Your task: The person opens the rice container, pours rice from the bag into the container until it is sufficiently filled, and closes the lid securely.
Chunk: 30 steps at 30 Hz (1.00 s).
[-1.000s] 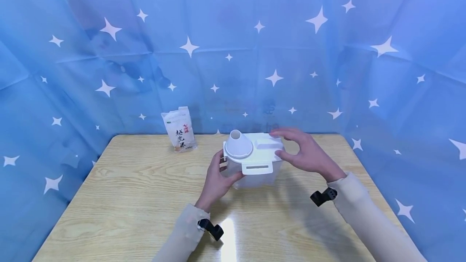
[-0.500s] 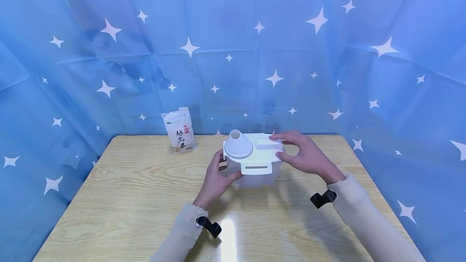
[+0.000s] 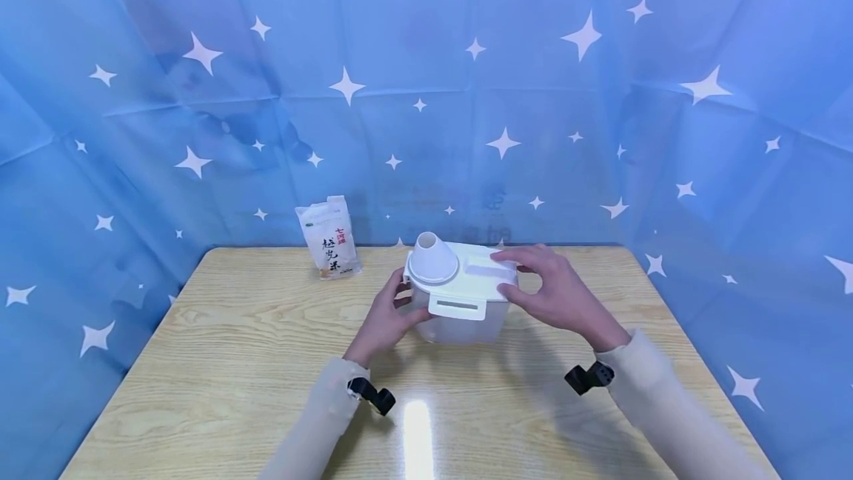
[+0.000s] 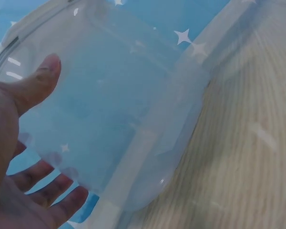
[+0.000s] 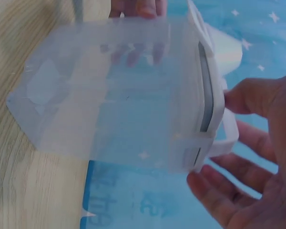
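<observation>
gripping the translucent container round its left end, the left hand lays its thumb against the near wall and its fingers toward the far side, probably to stop the container sliding. the right hand holds the white lid over the container's right end, thumb and fingers parted across it; that span likely keeps the force even. the container appears to rest on the table, between the hands, where both reach it easily. on the lid, above the container's left end, stands a cone-shaped piece, which leaves the right end for holding. a slotted tab juts from the container's near side; i cannot tell whether it is fastened. behind and left of the container, well apart, stands a printed bag, presumably kept out of the hands' way. farther behind the container hangs a starry blue curtain.
</observation>
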Motion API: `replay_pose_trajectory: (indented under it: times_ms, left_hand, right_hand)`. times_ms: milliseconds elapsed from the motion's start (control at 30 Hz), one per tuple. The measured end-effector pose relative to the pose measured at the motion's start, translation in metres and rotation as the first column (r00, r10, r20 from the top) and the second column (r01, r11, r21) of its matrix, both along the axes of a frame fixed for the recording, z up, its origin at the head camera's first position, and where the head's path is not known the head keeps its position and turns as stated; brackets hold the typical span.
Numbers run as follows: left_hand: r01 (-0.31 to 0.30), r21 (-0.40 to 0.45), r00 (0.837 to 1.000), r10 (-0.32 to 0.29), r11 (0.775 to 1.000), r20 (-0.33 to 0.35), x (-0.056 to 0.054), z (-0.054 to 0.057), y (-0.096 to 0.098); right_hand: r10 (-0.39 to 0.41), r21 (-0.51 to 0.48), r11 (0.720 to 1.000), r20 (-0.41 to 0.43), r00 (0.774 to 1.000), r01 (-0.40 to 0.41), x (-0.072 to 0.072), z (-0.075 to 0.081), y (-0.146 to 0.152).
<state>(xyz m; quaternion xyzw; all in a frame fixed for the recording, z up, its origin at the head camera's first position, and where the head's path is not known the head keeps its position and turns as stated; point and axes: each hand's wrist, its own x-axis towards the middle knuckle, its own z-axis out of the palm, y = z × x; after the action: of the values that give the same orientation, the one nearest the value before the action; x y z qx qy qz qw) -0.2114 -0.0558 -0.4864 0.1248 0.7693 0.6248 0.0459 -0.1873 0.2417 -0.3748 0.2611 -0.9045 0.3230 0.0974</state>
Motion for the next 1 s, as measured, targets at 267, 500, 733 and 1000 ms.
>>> replay_pose_trajectory:
  times_ms: [267, 500, 733, 1000]
  left_hand:
    - [0.096, 0.044, 0.993, -0.099, 0.994, 0.061, -0.013, 0.001, -0.011]
    - [0.184, 0.015, 0.981, -0.185, 0.983, 0.059, -0.026, 0.004, -0.020]
    - [0.289, 0.015, 0.955, -0.289, 0.957, 0.060, -0.040, 0.005, -0.027]
    - [0.397, 0.017, 0.916, -0.397, 0.918, 0.058, -0.058, 0.005, -0.032]
  right_hand:
    - [-0.063, 0.034, 0.997, -0.039, 0.997, 0.065, 0.012, -0.001, -0.014]
    - [-0.121, 0.081, 0.988, -0.123, 0.985, 0.132, 0.023, -0.001, -0.026]
    - [-0.151, 0.119, 0.976, -0.245, 0.958, 0.185, 0.031, -0.001, -0.039]
    - [-0.180, 0.193, 0.945, -0.363, 0.914, 0.263, 0.039, -0.003, -0.054]
